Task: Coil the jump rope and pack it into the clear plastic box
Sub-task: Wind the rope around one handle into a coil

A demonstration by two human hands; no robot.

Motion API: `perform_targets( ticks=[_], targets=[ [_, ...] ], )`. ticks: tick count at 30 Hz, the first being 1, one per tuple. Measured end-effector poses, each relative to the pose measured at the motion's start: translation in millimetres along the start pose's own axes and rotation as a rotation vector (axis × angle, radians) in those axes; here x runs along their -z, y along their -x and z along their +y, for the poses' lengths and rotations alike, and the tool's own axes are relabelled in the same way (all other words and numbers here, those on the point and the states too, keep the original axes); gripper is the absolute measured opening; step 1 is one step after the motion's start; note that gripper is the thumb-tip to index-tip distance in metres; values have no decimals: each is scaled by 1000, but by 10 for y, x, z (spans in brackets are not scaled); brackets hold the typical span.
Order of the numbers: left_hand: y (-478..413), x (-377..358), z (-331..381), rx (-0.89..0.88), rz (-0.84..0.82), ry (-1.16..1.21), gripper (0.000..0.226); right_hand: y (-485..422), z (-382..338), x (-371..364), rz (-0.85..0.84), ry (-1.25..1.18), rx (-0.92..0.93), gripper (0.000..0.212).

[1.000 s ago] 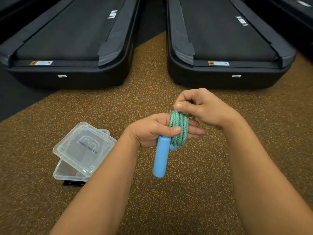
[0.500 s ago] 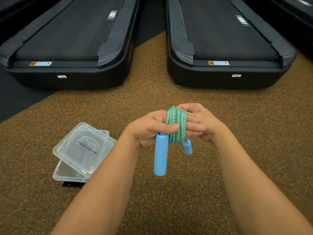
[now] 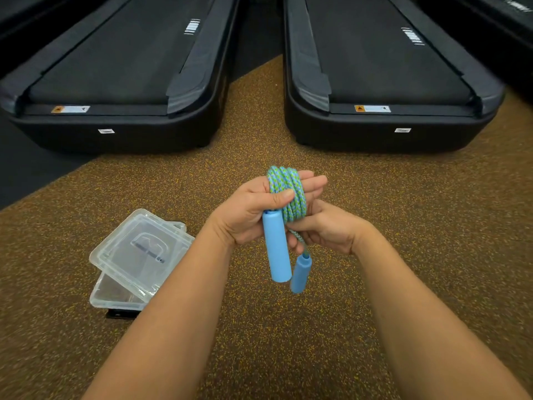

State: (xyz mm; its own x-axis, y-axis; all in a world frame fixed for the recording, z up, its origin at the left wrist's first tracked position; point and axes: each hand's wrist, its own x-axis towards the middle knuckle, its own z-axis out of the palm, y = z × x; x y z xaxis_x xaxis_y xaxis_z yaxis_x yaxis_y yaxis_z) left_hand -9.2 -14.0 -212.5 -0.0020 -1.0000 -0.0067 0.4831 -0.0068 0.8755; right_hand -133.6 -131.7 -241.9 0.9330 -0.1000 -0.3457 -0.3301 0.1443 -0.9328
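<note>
Since half a second ago the right hand [image 3: 326,229] is dropping from beside the coil to just under it, and the second, smaller light-blue foam handle [image 3: 300,273] is now swinging free on a short tail of cord below that hand. The left hand [image 3: 253,213] is staying closed around the first light-blue foam cylinder handle [image 3: 276,249], thumb pressing the green-and-blue braided jump rope [image 3: 286,194], whose loops are wrapping the left fingers. The right hand is pinching the cord's last stretch, fingers curled shut on it. The clear plastic box [image 3: 115,295] is sitting on the speckled brown rubber floor [image 3: 432,226], down to the left, well apart from the hands, with its clear lid [image 3: 141,249] lying askew across the top. To finish well, the tail is probably best tucked or wound snugly so the loops are not springing open, with the thumb keeping pressure until the bundle is over the box; the lid will need shifting first. Small warning stickers are showing on the two black treadmills [image 3: 375,82] ahead, but their writing is too small to read, as is the dark mark on the lid.
</note>
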Motion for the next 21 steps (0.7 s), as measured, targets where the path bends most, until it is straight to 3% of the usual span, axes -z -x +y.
perform_targets(
  ticks=[4,11,21],
  targets=[
    [-5,4,-18,-34,98,90,54,72,-100,41,-58,77,-74,18],
    [-22,-3,-27,-13,118,39,48,186,-320,46,-54,324,-131,16],
    [-19,54,-23,-9,141,-32,50,251,-559,-49,-10,482,-88,12]
  ],
)
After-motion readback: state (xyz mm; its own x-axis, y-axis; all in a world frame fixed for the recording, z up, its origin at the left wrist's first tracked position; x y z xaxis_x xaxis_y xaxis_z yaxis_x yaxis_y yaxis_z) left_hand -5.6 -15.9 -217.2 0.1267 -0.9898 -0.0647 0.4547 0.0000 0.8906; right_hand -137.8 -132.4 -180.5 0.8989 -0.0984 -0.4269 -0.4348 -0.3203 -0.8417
